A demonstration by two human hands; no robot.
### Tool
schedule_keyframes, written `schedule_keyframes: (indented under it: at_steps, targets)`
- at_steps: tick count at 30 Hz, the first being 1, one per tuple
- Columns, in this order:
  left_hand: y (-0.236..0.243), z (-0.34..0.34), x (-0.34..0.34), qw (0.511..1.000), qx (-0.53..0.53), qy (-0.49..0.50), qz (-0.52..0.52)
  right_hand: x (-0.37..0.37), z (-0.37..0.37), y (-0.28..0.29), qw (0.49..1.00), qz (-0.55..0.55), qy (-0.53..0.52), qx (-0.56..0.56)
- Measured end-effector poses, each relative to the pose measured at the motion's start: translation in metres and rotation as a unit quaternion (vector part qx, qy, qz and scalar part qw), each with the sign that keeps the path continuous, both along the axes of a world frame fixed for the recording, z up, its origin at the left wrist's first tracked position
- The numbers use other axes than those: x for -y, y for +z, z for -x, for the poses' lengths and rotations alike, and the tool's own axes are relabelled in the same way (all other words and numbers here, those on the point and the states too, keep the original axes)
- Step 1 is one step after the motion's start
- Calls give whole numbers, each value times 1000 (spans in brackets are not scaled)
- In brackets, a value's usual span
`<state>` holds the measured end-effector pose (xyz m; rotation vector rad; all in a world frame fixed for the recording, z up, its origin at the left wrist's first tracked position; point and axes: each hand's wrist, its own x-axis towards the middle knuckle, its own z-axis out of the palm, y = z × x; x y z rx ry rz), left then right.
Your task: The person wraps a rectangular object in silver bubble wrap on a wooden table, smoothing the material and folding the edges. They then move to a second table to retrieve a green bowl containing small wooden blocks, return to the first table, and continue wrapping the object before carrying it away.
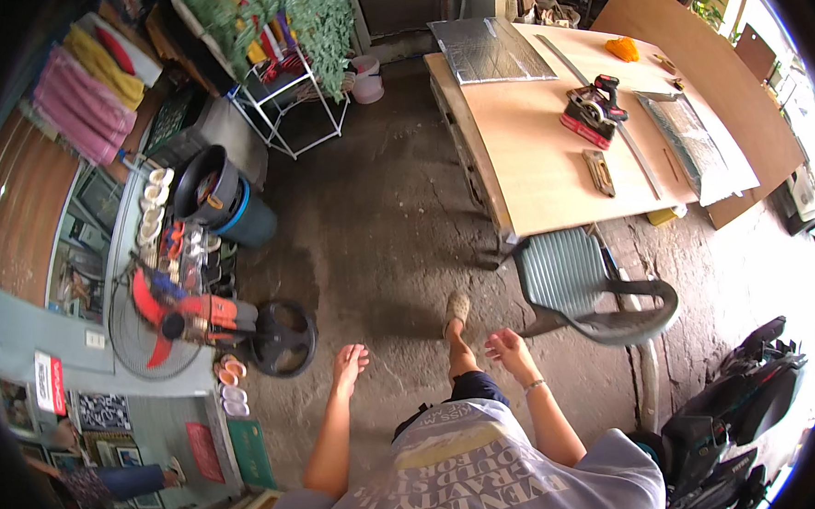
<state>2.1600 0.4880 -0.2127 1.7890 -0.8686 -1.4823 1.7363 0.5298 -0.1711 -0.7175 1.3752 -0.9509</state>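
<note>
My left hand [351, 364] hangs over the concrete floor with its fingers loosely bent, and I see nothing held in it. On the other side of my body, my right hand [511, 354] is also empty, its fingers apart and slightly curled. That hand is nearest to the grey-green plastic chair [563, 274], without touching it. Ahead on the right stands a wooden-topped work table [523, 159]. On it lie a red and black cordless circular saw [592, 115], a staple gun [600, 173], a long metal straightedge [640, 161] and silver foil-faced sheets [494, 52].
To the left are a standing fan [175, 323] with red blades, dark bins [248, 214] and rows of footwear [155, 206]. A white rack [290, 119] with leafy plants stands farther off. A motorcycle [726, 428] is at the right. Another person's leg [133, 482] shows at lower left.
</note>
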Motion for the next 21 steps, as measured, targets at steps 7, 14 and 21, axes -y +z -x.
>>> schedule_keyframes:
  at_steps: [7,14,21]
  targets:
    - [-7,103,273,996,-38,-63,-43,292,58,8,988,117,-91,-42]
    - [3,170,518,996,-61,-68,-7,540,85,66,970,95,-215,68]
    - [-6,251,855,988,-62,-69,122,725,109,42,938,40,-338,70]
